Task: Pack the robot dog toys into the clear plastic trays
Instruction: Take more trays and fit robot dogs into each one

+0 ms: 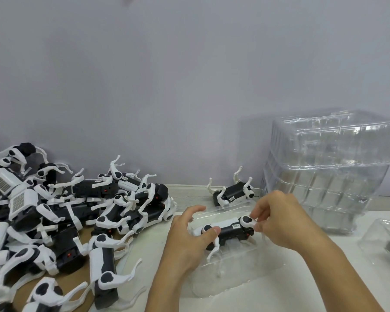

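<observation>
A black and white robot dog toy [229, 230] lies on its side in a clear plastic tray [239, 273] on the white table. My left hand [187, 242] grips the toy's left end, thumb on a round leg joint. At the toy's right end my right hand [277, 219] pinches a white leg by the other round joint. A second robot dog [233, 191] lies upside down just behind the tray, legs in the air.
A big heap of robot dog toys [61, 219] covers the left side, partly on brown cardboard [86, 235]. A tall stack of clear trays [327, 174] stands at the right by the grey wall. Another clear tray [383, 242] sits at the right edge.
</observation>
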{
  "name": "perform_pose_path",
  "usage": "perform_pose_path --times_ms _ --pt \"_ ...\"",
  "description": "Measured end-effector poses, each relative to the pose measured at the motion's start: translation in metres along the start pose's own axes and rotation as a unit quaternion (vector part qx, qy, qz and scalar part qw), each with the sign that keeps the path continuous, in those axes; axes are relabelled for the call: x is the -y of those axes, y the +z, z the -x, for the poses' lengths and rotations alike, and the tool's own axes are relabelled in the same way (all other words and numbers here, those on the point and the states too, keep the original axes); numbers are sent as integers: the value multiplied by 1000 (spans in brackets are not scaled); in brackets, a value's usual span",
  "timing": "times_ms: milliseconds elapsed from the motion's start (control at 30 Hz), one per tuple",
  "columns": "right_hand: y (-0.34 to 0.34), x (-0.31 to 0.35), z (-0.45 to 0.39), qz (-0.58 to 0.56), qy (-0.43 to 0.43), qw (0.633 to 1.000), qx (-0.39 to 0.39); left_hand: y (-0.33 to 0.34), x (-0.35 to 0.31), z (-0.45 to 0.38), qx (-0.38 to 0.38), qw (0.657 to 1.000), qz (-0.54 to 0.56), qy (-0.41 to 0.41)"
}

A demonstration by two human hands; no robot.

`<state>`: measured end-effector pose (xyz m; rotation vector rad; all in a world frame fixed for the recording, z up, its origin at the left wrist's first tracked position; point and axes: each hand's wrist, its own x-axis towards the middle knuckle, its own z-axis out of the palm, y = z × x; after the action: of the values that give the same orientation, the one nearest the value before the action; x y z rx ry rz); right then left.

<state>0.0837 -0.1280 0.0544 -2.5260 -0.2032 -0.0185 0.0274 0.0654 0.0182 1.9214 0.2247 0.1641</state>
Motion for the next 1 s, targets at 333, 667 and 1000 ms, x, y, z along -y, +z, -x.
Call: perform_pose_path --times_ms 333,667,1000 --pt "25 26 7 -46 -149 987 24 2 4 -4 -2 1000 9 7" --pt "52 39 9 6 -154 988 -10 5 8 -12 -56 995 81 -36" --pt "50 35 8 -13 -168 986 9 6 9 -12 -63 995 72 -42"
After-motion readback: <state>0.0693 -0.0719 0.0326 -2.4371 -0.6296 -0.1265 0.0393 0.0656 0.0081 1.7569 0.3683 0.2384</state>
